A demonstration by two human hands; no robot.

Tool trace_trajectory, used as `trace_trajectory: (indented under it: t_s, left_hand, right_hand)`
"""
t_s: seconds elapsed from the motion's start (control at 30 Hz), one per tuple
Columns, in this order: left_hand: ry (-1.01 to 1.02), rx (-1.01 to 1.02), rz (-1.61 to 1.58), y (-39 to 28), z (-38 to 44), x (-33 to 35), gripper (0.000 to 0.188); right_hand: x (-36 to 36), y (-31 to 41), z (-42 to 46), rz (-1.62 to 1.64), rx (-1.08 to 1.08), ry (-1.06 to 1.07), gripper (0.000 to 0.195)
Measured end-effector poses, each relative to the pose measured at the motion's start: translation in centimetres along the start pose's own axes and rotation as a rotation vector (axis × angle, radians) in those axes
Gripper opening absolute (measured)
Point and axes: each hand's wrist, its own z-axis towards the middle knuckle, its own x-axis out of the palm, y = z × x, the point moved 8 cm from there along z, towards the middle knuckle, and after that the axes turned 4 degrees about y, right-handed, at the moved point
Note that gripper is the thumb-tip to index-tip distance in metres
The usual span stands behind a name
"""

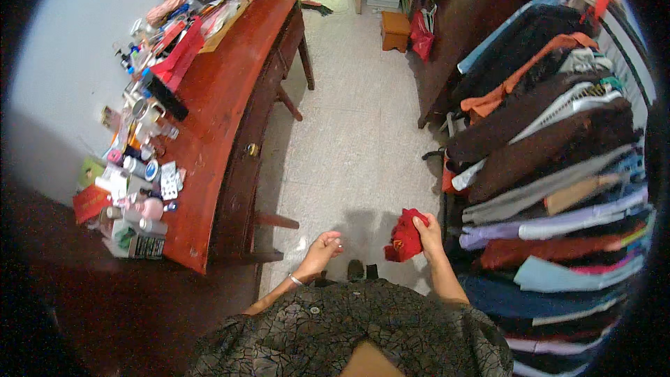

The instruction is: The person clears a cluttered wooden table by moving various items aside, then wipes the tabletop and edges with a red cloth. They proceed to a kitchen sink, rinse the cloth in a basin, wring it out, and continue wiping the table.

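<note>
A bunched red cloth (405, 235) with a small yellow mark hangs from my right hand (428, 233), which grips its upper right side above the floor. My left hand (323, 251) is held in front of my body with its fingers loosely curled. A tiny pale spot shows by its fingertips, too small to identify. A silvery bracelet (296, 279) circles the left wrist. Between the two hands there is a gap, and the pale floor (361, 141) shows below them.
On the left stands a reddish-brown wooden desk (225, 89) with bottles, a pink box (180, 57) and other small things along the wall. Hanging clothes (544, 167) crowd the right side. Further off are a small wooden stool (395, 30) and a red bag (422, 36).
</note>
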Motion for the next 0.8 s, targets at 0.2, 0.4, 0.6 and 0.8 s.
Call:
trace_trajectory:
  t_s: [0.2, 0.4, 0.6, 0.8]
  left_hand:
    - [0.018, 0.020, 0.072, -9.3, 13.2, -2.2, 0.034]
    - [0.033, 0.056, 0.131, -18.9, 29.8, -6.5, 0.029]
    - [0.235, 0.202, 0.215, -35.6, 45.4, -3.0, 0.026]
    - [0.364, 0.128, 0.243, -41.6, 64.4, -3.5, 0.027]
  right_hand:
    - [7.0, 11.9, 14.6, 0.186, -0.085, 0.125, 0.022]
    - [10.4, 20.4, 28.7, -0.026, -0.089, 0.127, 0.018]
    - [11.1, 28.6, 43.7, 0.169, -0.143, -0.025, 0.014]
    - [12.4, 33.7, 62.5, -0.066, -0.248, -0.068, 0.018]
